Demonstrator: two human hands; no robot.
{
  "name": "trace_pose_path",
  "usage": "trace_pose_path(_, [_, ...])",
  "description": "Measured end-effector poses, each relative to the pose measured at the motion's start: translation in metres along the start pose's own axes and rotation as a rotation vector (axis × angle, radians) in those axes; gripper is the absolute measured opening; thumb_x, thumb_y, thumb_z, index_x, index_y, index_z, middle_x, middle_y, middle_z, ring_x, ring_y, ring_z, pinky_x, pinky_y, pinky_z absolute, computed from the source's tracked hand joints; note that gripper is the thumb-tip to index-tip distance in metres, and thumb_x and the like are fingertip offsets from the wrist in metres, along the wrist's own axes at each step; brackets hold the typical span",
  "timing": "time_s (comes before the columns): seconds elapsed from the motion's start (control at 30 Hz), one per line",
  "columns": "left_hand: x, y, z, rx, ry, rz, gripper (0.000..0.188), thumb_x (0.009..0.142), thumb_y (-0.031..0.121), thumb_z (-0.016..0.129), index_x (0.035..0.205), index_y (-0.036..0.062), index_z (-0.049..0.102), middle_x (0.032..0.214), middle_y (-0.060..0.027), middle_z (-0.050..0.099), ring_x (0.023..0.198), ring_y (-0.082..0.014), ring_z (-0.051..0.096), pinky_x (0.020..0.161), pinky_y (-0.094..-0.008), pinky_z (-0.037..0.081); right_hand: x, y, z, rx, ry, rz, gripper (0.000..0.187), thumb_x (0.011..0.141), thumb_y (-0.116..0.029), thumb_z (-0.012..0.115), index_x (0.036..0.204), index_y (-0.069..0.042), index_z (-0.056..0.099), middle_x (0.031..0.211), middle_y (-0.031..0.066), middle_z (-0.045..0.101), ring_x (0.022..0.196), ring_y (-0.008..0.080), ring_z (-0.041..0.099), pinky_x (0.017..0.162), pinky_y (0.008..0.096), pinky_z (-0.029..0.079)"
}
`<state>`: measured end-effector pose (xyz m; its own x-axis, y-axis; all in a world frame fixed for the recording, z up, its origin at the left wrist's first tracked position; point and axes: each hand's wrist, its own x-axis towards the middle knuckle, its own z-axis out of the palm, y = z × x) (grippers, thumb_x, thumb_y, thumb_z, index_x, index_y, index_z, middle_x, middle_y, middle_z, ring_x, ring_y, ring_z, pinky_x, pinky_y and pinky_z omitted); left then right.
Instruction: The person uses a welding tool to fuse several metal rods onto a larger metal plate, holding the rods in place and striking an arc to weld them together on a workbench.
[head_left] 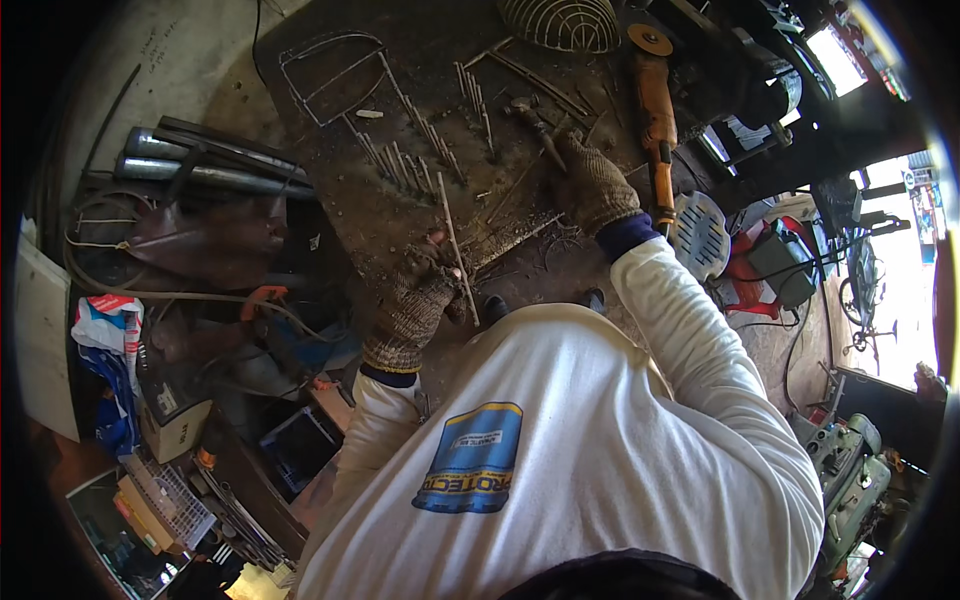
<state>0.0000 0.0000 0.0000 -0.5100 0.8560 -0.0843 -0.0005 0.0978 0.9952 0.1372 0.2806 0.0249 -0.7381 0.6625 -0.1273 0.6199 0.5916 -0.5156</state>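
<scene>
At the desk (345,205), the left hand (415,298) has fingers clamped on 1 thin rod (450,228); the right hand (597,182) (also gloved) has fingers clamped on 1 hammer (544,138).

Gap between left hand (412,300) and right hand (597,185) over table (345,200). Rods (400,165) obstruct forward of left hand; grinder (656,110) limits right side.

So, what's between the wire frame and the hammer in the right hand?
Rows of short, thin metal pegs on the dark worktop; the head view shows them between the wire frame and the hammer in the right hand.
</scene>
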Motion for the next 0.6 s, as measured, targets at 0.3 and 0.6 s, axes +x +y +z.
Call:
trace_pose_path(0.3, [0.007, 0.028, 0.008, 0.077, 0.039, 0.036, 0.024, 0.085, 0.004, 0.066, 0.105, 0.0009, 0.054, 0.109, -0.0092, 0.059, 0.093, -0.0143, 0.056, 0.079, -0.0299, 0.049, -0.008, -0.02, -0.014, -0.238, 0.047, -0.027, 0.05, 0.083, -0.027, 0.065, 0.128, -0.008, 0.051, 0.101, 0.0239, 0.065, 0.098, 0.0416, 0.063, 0.083, 0.048, 0.051])
trace_pose_path(0.6, [0.008, 0.03, 0.016, 0.018, 0.017, 0.036, 0.035, 0.087, 0.003, 0.065, 0.121, 0.0006, 0.054, 0.121, -0.0108, 0.059, 0.1, -0.0157, 0.058, 0.084, -0.0291, 0.049, -0.053, -0.045, -0.02, -0.169, 0.197, -0.194, 0.046, 0.083, -0.028, 0.065, 0.121, -0.003, 0.054, 0.093, 0.02, 0.067, 0.091, 0.0395, 0.065, 0.078, 0.0467, 0.052])
